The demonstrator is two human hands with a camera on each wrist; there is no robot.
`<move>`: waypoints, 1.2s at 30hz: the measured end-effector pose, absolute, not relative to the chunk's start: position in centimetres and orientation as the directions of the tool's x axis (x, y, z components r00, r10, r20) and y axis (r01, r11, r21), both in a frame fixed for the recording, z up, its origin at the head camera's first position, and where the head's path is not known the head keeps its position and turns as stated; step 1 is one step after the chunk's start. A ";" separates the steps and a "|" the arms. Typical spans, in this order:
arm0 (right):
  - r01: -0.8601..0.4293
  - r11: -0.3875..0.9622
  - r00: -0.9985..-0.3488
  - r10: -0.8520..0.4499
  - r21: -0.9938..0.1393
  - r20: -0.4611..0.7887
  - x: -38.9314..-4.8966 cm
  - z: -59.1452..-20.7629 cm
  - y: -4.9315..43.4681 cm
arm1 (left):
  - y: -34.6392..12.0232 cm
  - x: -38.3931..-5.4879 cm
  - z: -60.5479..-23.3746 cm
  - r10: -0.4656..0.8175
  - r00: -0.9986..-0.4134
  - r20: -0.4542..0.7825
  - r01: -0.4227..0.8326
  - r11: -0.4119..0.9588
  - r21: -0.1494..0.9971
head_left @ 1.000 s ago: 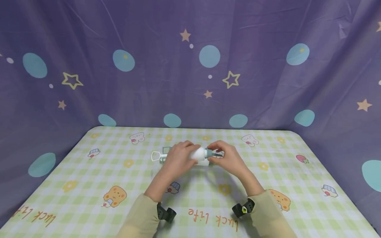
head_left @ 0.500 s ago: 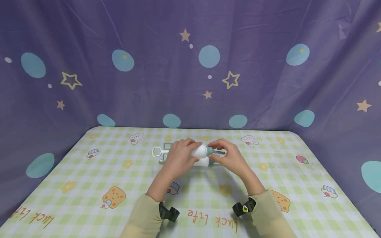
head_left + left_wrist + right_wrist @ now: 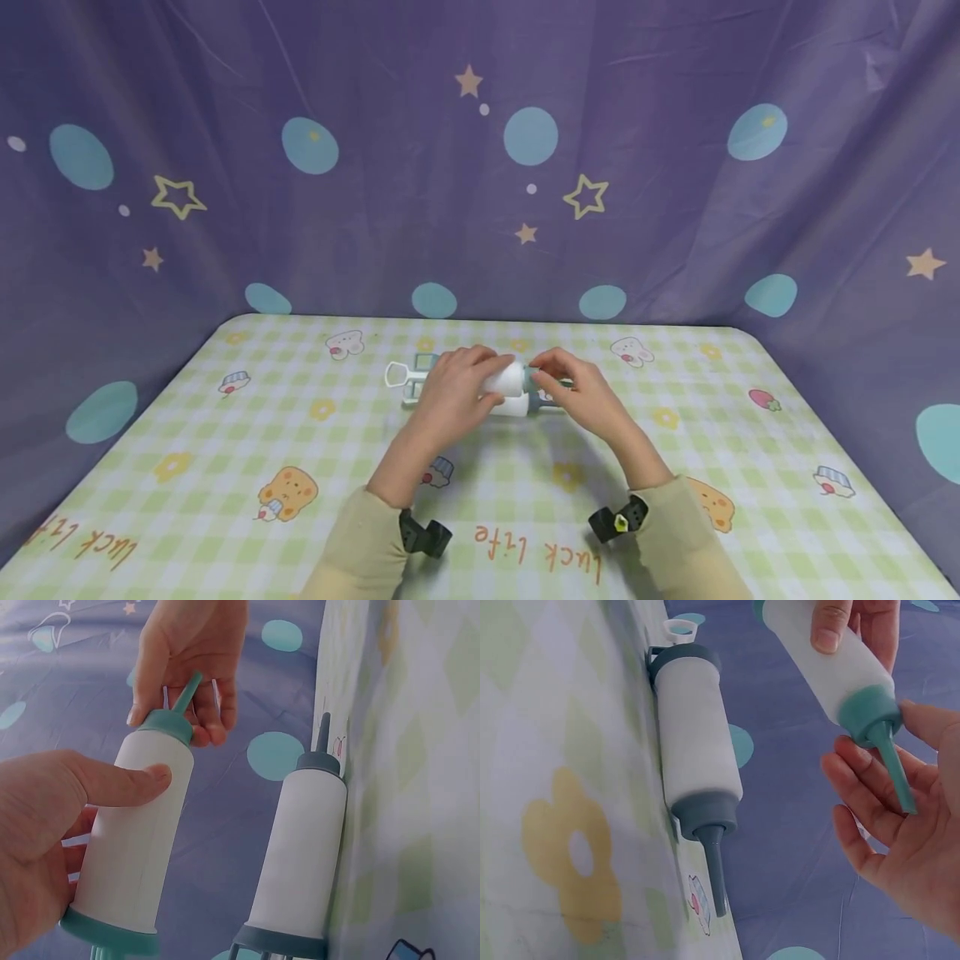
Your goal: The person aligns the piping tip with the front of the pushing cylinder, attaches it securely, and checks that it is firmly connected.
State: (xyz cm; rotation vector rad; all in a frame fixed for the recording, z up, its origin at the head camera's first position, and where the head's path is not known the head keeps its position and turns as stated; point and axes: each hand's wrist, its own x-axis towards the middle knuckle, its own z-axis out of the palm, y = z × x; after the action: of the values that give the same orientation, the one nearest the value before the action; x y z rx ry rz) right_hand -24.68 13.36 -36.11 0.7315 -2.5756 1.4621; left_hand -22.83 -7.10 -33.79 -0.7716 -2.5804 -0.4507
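Note:
A large white-barrelled syringe [image 3: 504, 379] with a green nozzle cap [image 3: 166, 724] is held over the table by my left hand [image 3: 453, 392]. In the left wrist view, its thumb lies across the barrel while the fingers wrap behind. My right hand [image 3: 583, 398] pinches the nozzle cap between thumb and fingers, the thin spout [image 3: 892, 772] pointing towards its palm. A white loop handle [image 3: 396, 374] sticks out at the syringe's left end. A second white syringe [image 3: 697, 735], with a blue-grey cap [image 3: 705, 811], lies beside it on the table, partly hidden by my left hand in the head view.
The table wears a green-and-white checked cloth [image 3: 322, 475] with printed cartoons and lettering. A purple curtain [image 3: 390, 208] with stars and blue dots hangs behind the table and along its sides. Black straps with cameras sit on both wrists.
My right fingers have shifted around the green cap and now cover more of it and its spout in the head view. The held syringe has moved slightly right; more of the second syringe shows.

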 end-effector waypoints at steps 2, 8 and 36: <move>-0.439 0.430 -0.884 -0.366 -0.789 0.292 -24.7 -36.1 13.3 | -7.1 -22.8 -33.8 0.449 -0.762 0.467 0.580 0.793 0.186; -0.467 0.426 -0.861 -0.418 -0.775 0.289 -24.9 -36.6 13.6 | -7.2 -22.8 -34.0 0.452 -0.762 0.463 0.583 0.791 0.185; -0.493 0.447 -0.855 -0.405 -0.746 0.322 -24.9 -36.4 14.0 | -7.2 -22.4 -33.5 0.449 -0.767 0.458 0.577 0.794 0.189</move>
State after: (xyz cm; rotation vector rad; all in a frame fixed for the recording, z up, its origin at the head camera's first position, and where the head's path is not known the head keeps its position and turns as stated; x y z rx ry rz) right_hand -24.92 13.97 -36.38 0.8064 -2.5890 1.3856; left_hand -22.44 -7.19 -33.48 -0.7746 -2.5900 -0.4525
